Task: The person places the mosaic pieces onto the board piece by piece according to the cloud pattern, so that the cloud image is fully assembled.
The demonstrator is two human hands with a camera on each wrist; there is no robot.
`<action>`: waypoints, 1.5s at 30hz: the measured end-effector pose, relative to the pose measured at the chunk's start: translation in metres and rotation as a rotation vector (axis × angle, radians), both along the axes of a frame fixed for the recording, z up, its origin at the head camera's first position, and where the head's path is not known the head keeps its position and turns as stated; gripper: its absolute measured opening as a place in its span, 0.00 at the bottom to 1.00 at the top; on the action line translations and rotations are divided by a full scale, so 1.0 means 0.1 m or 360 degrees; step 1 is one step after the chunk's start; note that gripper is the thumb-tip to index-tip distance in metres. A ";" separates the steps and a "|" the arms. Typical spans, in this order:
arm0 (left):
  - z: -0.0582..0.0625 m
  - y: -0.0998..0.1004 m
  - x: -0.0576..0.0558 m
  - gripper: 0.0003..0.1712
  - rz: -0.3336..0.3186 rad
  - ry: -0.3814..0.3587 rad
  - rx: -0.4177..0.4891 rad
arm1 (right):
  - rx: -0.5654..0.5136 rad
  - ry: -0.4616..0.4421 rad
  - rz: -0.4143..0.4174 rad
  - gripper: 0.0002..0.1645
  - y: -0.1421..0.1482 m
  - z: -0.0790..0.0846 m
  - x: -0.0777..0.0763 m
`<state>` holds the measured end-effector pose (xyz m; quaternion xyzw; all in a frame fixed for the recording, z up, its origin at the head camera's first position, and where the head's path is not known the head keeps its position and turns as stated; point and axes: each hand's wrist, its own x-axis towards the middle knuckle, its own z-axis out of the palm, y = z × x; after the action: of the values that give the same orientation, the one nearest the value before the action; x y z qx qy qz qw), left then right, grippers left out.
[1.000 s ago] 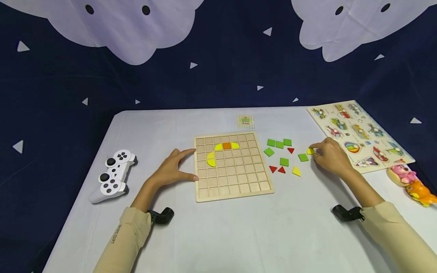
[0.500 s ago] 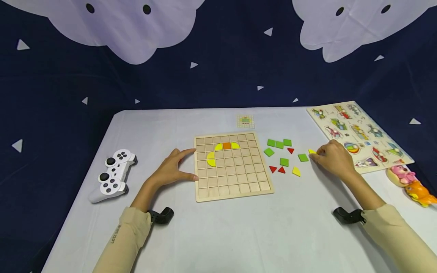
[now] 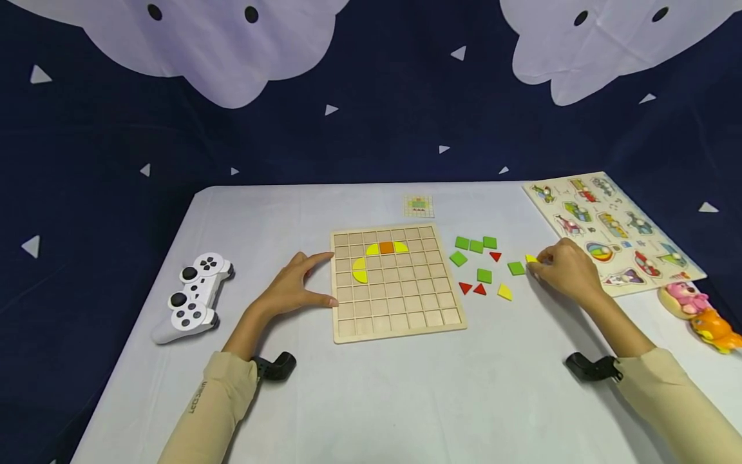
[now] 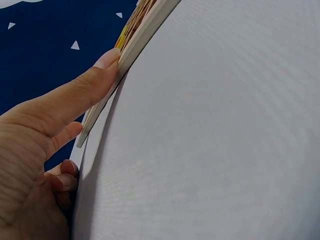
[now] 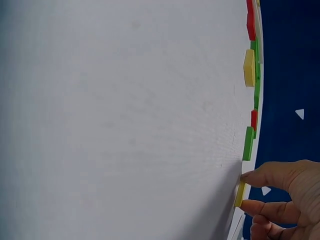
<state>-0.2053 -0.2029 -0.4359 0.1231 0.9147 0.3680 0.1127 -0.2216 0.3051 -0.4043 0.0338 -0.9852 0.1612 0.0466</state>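
Observation:
A square wooden grid board [image 3: 406, 320] lies on the white table, with several yellow quarter-round pieces and one orange square [image 3: 386, 247] in its upper left cells. My left hand [image 3: 292, 287] is spread beside the board, thumb and forefinger touching its left edge; the left wrist view shows the thumb [image 4: 107, 60] on the rim. To the right, my right hand [image 3: 568, 267] pinches a yellow piece [image 5: 240, 193] between thumb and finger, close over the cloth. Another yellow quarter-round piece [image 3: 505, 292], several green squares [image 3: 484, 276] and red triangles [image 3: 465, 288] lie loose between board and hand.
Behind the board is a small pattern card [image 3: 418, 206]. A picture puzzle board [image 3: 614, 232] fills the back right, with soft toy figures [image 3: 686, 299] by its near corner. A white game controller [image 3: 197, 296] lies on the left.
My right hand's forefinger has drawn in from over the yellow piece, and thumb and finger now pinch it, slightly right of before. The left hand and board stay put.

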 end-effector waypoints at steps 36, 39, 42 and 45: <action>-0.01 0.00 -0.01 0.59 -0.0011 -0.0008 -0.0011 | -0.0135 0.0005 0.0122 0.21 -0.78 0.04 -0.12; 0.00 0.01 -0.01 0.59 -0.0008 -0.0011 -0.0009 | -0.0142 0.0020 0.0170 0.20 -0.85 0.03 -0.14; 0.01 0.00 -0.01 0.59 -0.0008 -0.0010 -0.0005 | -0.0147 0.0031 0.0212 0.20 -0.93 0.03 -0.14; 0.01 0.00 -0.01 0.59 -0.0008 -0.0011 -0.0006 | -0.0145 0.0020 0.0245 0.21 -1.01 0.03 -0.13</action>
<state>-0.2059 -0.2030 -0.4346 0.1239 0.9148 0.3663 0.1169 -0.2345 0.2044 -0.4013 0.1082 -0.9711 0.2086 0.0418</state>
